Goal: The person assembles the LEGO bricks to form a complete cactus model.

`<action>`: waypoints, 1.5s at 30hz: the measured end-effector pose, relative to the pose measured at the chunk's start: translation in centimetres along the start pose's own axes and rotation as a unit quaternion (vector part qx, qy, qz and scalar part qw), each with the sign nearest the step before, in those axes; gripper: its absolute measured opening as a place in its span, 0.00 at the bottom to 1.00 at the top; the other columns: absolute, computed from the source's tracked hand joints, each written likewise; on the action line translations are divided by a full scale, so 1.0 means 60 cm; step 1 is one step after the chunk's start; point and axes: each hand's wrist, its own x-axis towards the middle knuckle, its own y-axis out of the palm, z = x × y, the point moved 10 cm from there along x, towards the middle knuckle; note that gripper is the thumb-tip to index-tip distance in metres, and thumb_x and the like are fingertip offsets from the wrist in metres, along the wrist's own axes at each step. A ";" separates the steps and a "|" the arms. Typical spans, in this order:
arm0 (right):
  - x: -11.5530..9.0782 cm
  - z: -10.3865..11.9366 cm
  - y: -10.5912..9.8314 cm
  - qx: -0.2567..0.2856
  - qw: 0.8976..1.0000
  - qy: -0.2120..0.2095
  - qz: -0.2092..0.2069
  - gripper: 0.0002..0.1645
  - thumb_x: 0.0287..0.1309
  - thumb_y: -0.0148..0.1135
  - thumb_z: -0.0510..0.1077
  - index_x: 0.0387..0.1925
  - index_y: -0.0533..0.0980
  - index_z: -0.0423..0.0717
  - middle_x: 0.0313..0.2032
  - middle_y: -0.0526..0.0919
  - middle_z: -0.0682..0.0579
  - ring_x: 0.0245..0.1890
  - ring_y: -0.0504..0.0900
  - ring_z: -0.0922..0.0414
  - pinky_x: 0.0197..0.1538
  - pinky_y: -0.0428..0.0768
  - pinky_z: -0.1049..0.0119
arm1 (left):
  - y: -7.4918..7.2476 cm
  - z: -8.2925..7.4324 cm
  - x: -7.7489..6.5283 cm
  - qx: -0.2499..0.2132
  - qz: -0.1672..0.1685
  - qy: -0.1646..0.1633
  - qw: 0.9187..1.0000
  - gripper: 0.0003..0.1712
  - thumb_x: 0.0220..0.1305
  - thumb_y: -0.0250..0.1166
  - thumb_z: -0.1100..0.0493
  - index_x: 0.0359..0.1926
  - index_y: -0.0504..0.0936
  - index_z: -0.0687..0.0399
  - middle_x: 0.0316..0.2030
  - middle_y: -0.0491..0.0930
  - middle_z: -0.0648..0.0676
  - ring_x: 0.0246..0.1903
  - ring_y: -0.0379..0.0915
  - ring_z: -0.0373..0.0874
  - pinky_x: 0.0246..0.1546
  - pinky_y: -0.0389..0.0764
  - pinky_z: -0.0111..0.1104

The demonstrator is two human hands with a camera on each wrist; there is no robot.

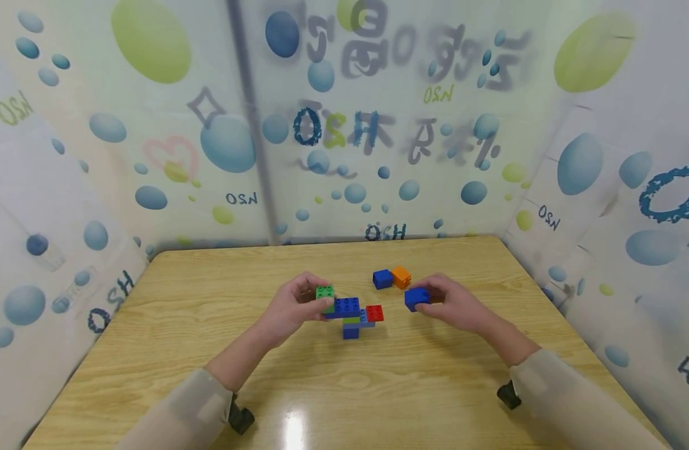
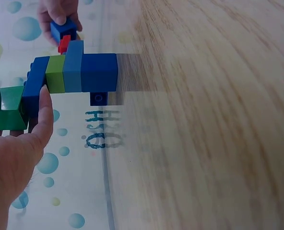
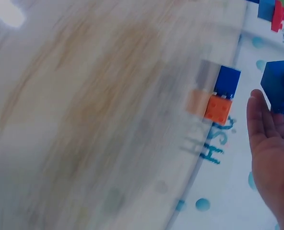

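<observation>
A stack of toy building bricks stands on the table, with a blue brick (image 2: 100, 73) at its foot. Above that come a light blue brick (image 2: 73, 67), a lime brick (image 2: 55, 74), a long blue brick (image 1: 347, 306) and a green brick (image 1: 324, 292) on top. A red brick (image 1: 374, 313) sits on the light blue one's right end. My left hand (image 1: 290, 310) grips the stack at its upper left, around the green brick, with a digit against the long blue one. To the right, my right hand (image 1: 456, 304) pinches a loose blue brick (image 1: 416, 299) above the table.
Behind the hands, another blue brick (image 1: 382, 279) and an orange brick (image 1: 401, 277) lie side by side on the wooden table (image 1: 221, 275). Patterned curtains (image 1: 344, 206) enclose the table's back and sides.
</observation>
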 end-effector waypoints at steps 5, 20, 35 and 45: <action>0.006 0.016 0.017 0.022 1.000 -0.007 0.013 0.24 0.74 0.71 0.44 0.67 0.80 0.44 0.62 0.77 0.38 0.57 0.85 0.47 0.61 0.90 0.56 | -0.001 0.001 0.001 0.001 0.000 -0.001 1.000 0.21 0.77 0.70 0.61 0.64 0.79 0.62 0.45 0.79 0.52 0.46 0.80 0.47 0.47 0.93 0.38; 0.020 0.052 0.056 0.065 0.997 -0.020 0.027 0.26 0.72 0.73 0.39 0.64 0.73 0.40 0.62 0.81 0.41 0.58 0.85 0.48 0.62 0.89 0.59 | -0.001 0.004 0.001 -0.002 0.002 0.002 1.000 0.21 0.77 0.70 0.60 0.64 0.79 0.62 0.45 0.80 0.52 0.45 0.81 0.47 0.47 0.93 0.38; 0.026 0.074 0.073 0.034 0.997 -0.067 0.025 0.23 0.72 0.73 0.41 0.65 0.79 0.47 0.61 0.81 0.44 0.56 0.83 0.51 0.64 0.86 0.46 | 0.000 0.004 0.001 -0.009 0.003 0.004 1.000 0.20 0.77 0.70 0.61 0.64 0.78 0.62 0.45 0.80 0.51 0.45 0.81 0.46 0.48 0.94 0.40; 0.028 0.069 0.090 0.077 0.995 -0.043 0.052 0.25 0.76 0.70 0.44 0.70 0.77 0.48 0.63 0.82 0.40 0.57 0.89 0.47 0.61 0.90 0.57 | 0.001 0.003 0.001 -0.016 0.004 0.005 1.000 0.21 0.77 0.70 0.62 0.64 0.78 0.63 0.46 0.80 0.52 0.46 0.81 0.47 0.48 0.94 0.41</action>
